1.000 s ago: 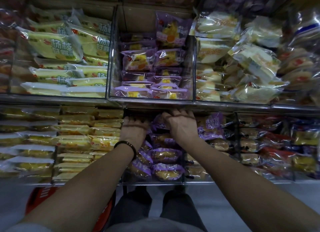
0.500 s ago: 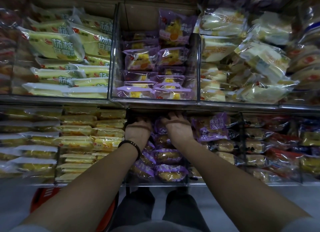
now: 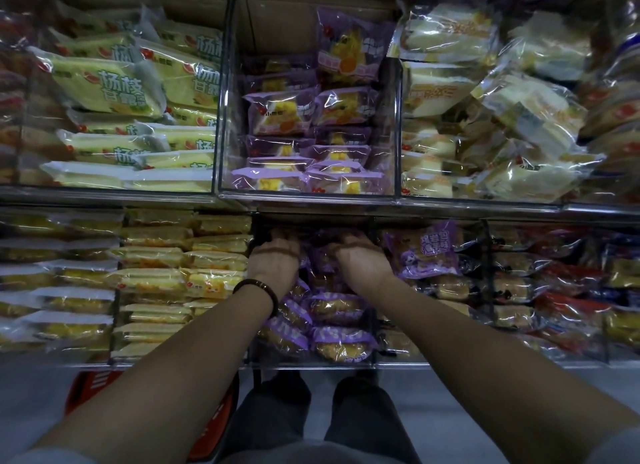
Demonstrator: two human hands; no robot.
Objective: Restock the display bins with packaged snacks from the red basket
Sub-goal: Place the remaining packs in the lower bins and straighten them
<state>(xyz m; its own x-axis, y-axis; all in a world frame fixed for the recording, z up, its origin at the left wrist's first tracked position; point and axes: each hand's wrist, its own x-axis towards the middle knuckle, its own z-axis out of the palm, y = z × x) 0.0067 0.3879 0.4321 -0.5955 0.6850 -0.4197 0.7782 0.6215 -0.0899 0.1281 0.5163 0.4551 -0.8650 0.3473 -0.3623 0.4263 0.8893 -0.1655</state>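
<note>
So the purple-wrapped bun packets (image 3: 337,307) are what I'm dealing with right now, sitting in the clear lower middle bin (image 3: 313,366) on the bottom shelf. It looks pretty well stocked near the front, packets stacked up to the top edge. Both my hands are shoved into the far part of that bin, under the shelf lip. My left hand (image 3: 273,259), the one with the dark bead bracelet (image 3: 258,290), has its fingers curled down onto the packets, and my right hand (image 3: 360,259) is doing the same just beside it. Can't honestly tell if either one is actually gripping a packet or just pressing the pile back; fingertips are hidden in shadow.

The red plastic basket (image 3: 86,387) is down on the floor to my near left, mostly blocked by my arm, so no idea what's left in it. Yellow packet bins to the left look full. The upper purple bin (image 3: 308,117) has room near its top, so I'd guess more to go.
</note>
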